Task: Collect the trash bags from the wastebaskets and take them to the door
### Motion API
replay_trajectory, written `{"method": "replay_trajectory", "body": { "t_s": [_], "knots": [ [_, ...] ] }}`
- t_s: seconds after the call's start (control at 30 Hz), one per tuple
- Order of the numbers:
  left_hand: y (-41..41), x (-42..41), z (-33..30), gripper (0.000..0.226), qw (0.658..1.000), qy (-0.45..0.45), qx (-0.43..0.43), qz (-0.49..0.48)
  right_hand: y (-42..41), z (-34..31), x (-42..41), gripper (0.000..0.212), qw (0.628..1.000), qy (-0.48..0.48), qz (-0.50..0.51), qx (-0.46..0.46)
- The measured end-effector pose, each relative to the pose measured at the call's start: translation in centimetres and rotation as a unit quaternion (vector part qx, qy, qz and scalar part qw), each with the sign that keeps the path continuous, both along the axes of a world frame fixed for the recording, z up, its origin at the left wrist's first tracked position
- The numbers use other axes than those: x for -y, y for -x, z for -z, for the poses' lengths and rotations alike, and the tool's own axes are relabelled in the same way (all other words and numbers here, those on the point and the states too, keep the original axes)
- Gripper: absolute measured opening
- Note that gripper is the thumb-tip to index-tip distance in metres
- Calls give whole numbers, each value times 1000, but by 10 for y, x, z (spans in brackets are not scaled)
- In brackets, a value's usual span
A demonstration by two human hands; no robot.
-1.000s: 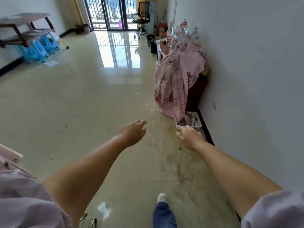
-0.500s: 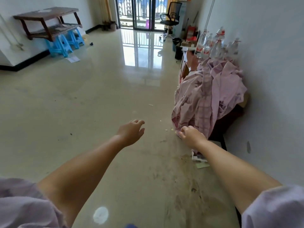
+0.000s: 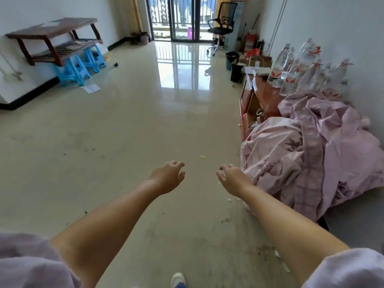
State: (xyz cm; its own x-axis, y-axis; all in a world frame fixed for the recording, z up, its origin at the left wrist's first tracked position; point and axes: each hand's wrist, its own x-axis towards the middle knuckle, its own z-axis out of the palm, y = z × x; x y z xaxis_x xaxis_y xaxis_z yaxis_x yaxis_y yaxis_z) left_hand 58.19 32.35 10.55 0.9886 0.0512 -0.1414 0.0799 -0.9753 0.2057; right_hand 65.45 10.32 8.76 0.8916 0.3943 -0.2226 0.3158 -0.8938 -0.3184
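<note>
My left hand [image 3: 168, 178] and my right hand [image 3: 233, 179] stretch out ahead of me over the shiny floor, both empty with fingers loosely spread. Far ahead on the right, a dark wastebasket [image 3: 232, 59] stands on the floor near the wall, and a second black bin [image 3: 237, 72] sits just in front of it beside a low wooden cabinet. Whether they hold bags I cannot tell from here. The glass balcony door [image 3: 182, 17] is at the far end of the room.
A pile of pink bedding [image 3: 315, 150] covers the wooden cabinet [image 3: 249, 100] along the right wall, with several water bottles [image 3: 301, 67] behind it. A black office chair [image 3: 221, 23] stands by the door. A wooden shelf [image 3: 56, 38] and blue stools [image 3: 80, 65] line the left wall.
The view has moved forward along the room and lifted. The bedding pile is now beside my right arm, and the bins are closer. Both hands stay empty and outstretched.
</note>
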Motion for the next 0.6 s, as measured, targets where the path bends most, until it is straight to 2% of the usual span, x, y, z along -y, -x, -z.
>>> {"method": "replay_trajectory", "body": {
  "t_s": [0.33,0.6],
  "knots": [
    [-200,-48,38,43,997,24,-58,35,-173,35,-64,43,999,31,19,-25],
    [-387,-72,68,42,993,33,-111,-7,-366,55,-97,42,997,46,-3,-61]
  ]
}}
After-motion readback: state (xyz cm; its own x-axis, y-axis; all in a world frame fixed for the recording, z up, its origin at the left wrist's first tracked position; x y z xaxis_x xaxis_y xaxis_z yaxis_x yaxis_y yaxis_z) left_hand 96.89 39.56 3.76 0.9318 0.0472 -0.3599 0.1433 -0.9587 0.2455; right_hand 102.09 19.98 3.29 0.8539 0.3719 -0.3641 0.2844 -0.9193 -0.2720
